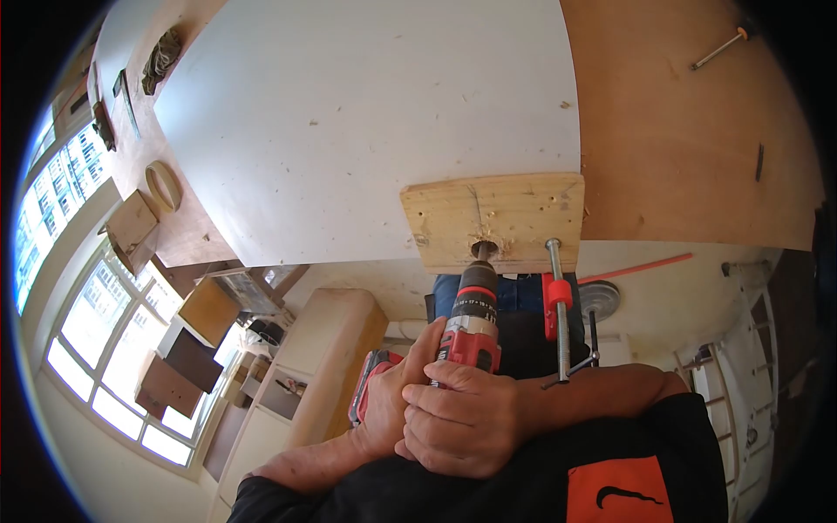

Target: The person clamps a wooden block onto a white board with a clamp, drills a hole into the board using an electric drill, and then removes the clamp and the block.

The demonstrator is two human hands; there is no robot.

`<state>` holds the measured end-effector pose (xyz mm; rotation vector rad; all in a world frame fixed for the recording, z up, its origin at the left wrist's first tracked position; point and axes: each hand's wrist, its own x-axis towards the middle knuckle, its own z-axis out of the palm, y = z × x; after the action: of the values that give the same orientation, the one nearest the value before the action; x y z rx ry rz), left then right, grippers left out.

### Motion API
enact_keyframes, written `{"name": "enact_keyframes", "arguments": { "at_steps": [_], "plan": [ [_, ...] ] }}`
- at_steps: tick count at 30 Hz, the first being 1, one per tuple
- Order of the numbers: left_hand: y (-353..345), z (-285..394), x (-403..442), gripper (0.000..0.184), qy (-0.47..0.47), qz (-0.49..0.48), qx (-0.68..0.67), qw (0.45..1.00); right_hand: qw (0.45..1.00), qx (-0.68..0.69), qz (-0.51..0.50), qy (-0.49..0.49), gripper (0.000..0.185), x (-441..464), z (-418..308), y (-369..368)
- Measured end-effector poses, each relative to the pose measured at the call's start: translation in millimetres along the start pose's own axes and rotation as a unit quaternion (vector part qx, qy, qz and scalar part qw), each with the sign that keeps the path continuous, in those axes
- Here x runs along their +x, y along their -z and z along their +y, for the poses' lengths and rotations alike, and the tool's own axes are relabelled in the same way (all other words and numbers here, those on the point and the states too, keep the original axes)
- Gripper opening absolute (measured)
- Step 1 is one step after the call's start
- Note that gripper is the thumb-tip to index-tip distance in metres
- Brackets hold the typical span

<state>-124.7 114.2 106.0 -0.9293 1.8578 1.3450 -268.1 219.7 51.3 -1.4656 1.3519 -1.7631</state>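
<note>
Both my hands are closed around a red and black cordless drill. My left hand wraps its left side, close to the battery. Clasped over the back of the drill is my right hand, partly covering the handle. The bit reaches into a rough round hole in a wooden board, with shavings around it. This board lies at the near edge of a large white panel. A red bar clamp grips the board's right side. The bit's tip is hidden in the wood.
A screwdriver lies on the brown sheet at right. A tape roll and a crumpled dark cloth sit at far left. Cabinets stand below, beside windows.
</note>
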Motion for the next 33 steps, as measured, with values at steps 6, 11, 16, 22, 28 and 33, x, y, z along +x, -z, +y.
{"name": "enact_keyframes", "arguments": {
  "at_steps": [6, 11, 16, 22, 28, 33],
  "plan": [
    [-1, -7, 1, 0.069, -0.009, 0.012, -0.003, 1.000, 1.000, -0.019, -0.005, -0.013, 0.013, 7, -1, -1],
    [3, -3, 2, 0.066, 0.029, -0.020, -0.020, 0.999, 1.000, -0.014, -0.001, -0.009, 0.015, 8, 2, 4],
    [-11, -4, 2, 0.065, 0.019, -0.004, -0.006, 1.000, 0.999, 0.005, 0.033, -0.010, 0.016, 3, 1, 11],
    [-17, 0, -2, 0.071, -0.004, 0.002, 0.060, 0.998, 0.999, 0.017, 0.047, 0.002, 0.015, -10, -1, 13],
    [-28, -3, -5, 0.077, -0.006, 0.036, 0.032, 0.999, 0.998, 0.005, 0.065, 0.016, 0.016, -18, -5, 4],
    [-36, -22, -8, 0.078, 0.042, 0.026, -0.059, 0.997, 0.999, 0.000, 0.024, 0.032, 0.015, -21, -7, 2]
  ]
}}
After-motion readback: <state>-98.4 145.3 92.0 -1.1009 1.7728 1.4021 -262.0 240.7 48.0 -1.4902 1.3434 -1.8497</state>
